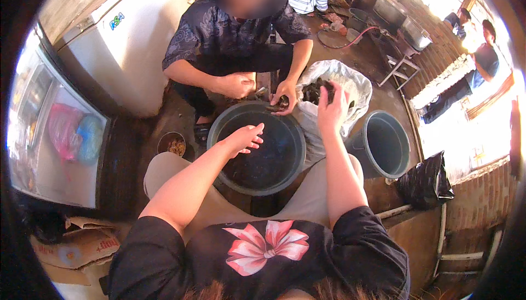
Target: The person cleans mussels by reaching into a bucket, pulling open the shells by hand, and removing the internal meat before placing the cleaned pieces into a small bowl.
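Note:
My left hand (246, 139) hangs over a round dark plastic basin (304, 152), fingers apart and holding nothing. The basin stands between my knees; its inside is dark and I cannot make out what it holds. My right hand (335, 105) is at the mouth of a whitish plastic sack (359, 84), thumb and fingers around a dark piece (327, 87), too dark to name. Similar dark pieces (310, 93) fill the sack's mouth. Across the basin, a co-worker's hand (286, 94) holds a dark, shell-like piece (280, 104) at the far rim. The co-worker's other hand (238, 86) is closed beside it.
A tall grey-green bucket (380, 168) stands right of the sack, with a black plastic bag (427, 185) beyond. A small bowl (174, 144) with yellowish bits sits left of the basin. A white freezer (135, 41) and a glass-fronted case (61, 135) line the left. Other people are farther back.

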`<state>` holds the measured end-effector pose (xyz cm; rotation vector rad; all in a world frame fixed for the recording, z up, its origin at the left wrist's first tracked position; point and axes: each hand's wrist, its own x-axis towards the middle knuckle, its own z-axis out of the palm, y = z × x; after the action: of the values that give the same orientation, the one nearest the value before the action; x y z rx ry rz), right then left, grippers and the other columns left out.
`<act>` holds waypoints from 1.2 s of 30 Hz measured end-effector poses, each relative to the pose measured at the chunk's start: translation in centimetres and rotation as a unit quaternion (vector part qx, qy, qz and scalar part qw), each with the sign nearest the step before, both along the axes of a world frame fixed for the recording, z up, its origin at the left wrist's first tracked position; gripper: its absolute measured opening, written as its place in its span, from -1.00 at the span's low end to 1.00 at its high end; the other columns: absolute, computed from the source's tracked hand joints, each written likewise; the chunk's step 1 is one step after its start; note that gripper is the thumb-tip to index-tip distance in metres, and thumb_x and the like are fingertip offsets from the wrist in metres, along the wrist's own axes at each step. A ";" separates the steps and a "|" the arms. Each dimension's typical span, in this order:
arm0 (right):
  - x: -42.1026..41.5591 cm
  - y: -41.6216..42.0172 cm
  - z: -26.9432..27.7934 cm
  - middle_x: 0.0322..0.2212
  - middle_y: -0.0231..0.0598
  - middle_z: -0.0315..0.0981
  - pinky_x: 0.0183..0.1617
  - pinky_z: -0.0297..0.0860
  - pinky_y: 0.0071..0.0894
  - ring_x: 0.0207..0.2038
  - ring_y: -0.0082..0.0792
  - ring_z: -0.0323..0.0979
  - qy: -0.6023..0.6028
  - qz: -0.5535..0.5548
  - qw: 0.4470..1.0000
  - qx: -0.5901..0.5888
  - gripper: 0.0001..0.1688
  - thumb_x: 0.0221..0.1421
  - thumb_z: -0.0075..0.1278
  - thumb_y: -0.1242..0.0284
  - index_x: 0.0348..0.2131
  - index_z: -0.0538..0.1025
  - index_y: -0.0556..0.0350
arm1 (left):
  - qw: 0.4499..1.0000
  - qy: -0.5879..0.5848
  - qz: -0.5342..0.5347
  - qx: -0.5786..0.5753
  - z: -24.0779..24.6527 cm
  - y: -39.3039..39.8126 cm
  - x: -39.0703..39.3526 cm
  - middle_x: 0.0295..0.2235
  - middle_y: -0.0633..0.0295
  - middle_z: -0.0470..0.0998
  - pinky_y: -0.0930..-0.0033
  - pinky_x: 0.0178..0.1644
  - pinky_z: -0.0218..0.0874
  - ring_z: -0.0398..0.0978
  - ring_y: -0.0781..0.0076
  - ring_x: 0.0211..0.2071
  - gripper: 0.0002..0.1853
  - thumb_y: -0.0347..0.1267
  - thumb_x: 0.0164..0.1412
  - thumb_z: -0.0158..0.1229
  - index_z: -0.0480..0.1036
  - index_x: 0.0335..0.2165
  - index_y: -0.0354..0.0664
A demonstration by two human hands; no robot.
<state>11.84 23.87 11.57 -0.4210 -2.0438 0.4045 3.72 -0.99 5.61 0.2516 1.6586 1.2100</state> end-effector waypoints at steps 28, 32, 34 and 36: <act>-4.3 -11.3 -33.0 0.10 -0.08 0.27 0.12 0.25 0.04 0.13 -0.04 0.26 -0.787 0.259 0.560 -0.024 -0.46 0.09 -0.08 0.33 0.09 0.36 0.01 | 0.854 0.361 -0.267 -0.262 -2.3 -2.8 -2.3 -0.15 -0.05 0.51 0.08 -0.03 0.27 0.45 -0.01 -0.09 -0.53 -0.05 0.19 0.00 0.41 -0.12 -0.21; -4.3 -11.8 -36.6 0.16 -0.06 0.18 0.20 0.12 0.13 0.19 -0.02 0.15 -0.729 0.280 0.624 0.011 -0.38 0.11 -0.11 0.26 0.15 0.28 0.01 | 0.851 0.372 -0.282 -0.240 -2.7 -2.3 -2.4 -0.18 -0.09 0.51 0.05 -0.03 0.27 0.44 -0.05 -0.11 -0.54 -0.06 0.19 0.01 0.40 -0.13 -0.21; -4.8 -10.5 -38.8 0.19 -0.06 0.11 0.24 0.01 0.22 0.23 0.01 0.06 -0.734 0.261 0.627 -0.006 -0.38 0.12 -0.13 0.23 0.15 0.28 0.01 | 0.852 0.367 -0.297 -0.225 -2.9 -0.8 -2.6 -0.21 -0.11 0.51 0.03 -0.04 0.26 0.44 -0.07 -0.11 -0.55 -0.08 0.19 0.01 0.40 -0.14 -0.22; -4.9 -12.4 -38.1 0.21 -0.08 0.08 0.25 -0.04 0.27 0.26 -0.05 0.01 -0.774 0.240 0.587 0.003 -0.40 0.14 -0.15 0.21 0.14 0.30 -0.02 | 0.858 0.355 -0.292 -0.230 -4.0 -2.0 -2.7 -0.22 -0.12 0.50 0.02 -0.05 0.26 0.43 -0.09 -0.11 -0.56 -0.09 0.19 0.01 0.40 -0.15 -0.23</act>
<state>6.95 11.44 -26.49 -0.1195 -3.9567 0.3397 1.02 -2.94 1.57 0.9048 2.2071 0.2215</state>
